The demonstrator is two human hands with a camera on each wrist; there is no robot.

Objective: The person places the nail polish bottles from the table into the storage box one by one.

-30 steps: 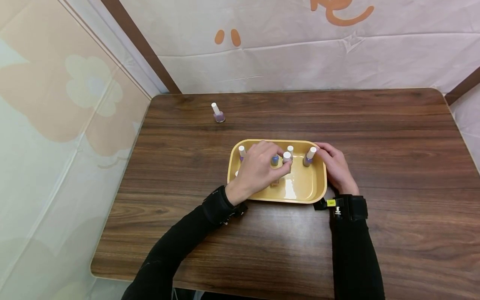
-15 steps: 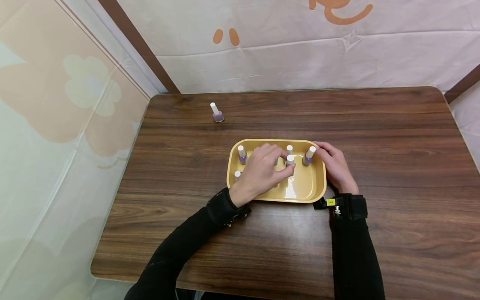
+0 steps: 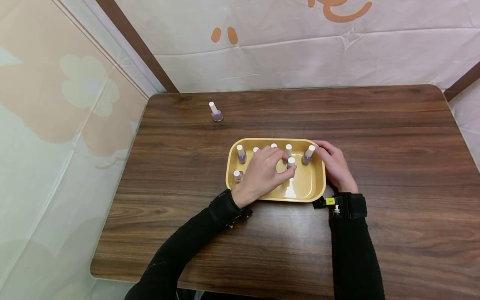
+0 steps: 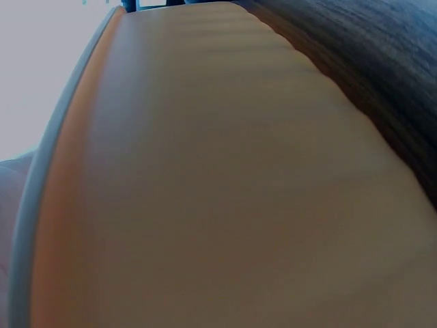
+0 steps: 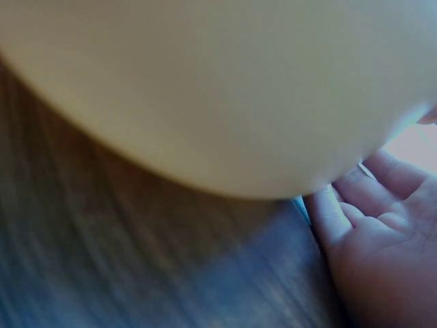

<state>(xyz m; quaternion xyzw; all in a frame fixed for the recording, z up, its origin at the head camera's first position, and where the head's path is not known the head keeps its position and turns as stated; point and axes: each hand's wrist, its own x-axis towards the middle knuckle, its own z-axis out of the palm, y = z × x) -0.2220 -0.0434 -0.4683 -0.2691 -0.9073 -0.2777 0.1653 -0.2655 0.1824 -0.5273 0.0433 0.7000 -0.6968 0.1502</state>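
Observation:
In the head view my left hand [image 3: 260,173] reaches into a yellow tray [image 3: 318,191] and pinches a nail polish bottle [image 3: 291,162] by its white cap, between thumb and index finger. Its lower part is mostly hidden by the thumb. My right hand [image 3: 338,168] holds the tray's right end, with fingertips against the outer wall; in the right wrist view its fingers [image 5: 369,191] meet the tray's underside curve. Other white-capped bottles stand in the tray: a purple one [image 3: 308,155] at right, another purple one [image 3: 241,154] at back left, and a clear-looking one [image 3: 238,176] at front left.
A mauve nail polish bottle [image 3: 216,112] stands on the wooden table [image 3: 393,166], behind and left of the tray. A printed cloth wall [image 3: 285,66] rises along the table's back edge. The tray wall [image 4: 225,171] fills most of the left wrist view.
My left hand has moved slightly right and toward the front of the tray with the pinched bottle, uncovering more bottles behind and left of it. My right hand stays at the tray's end.

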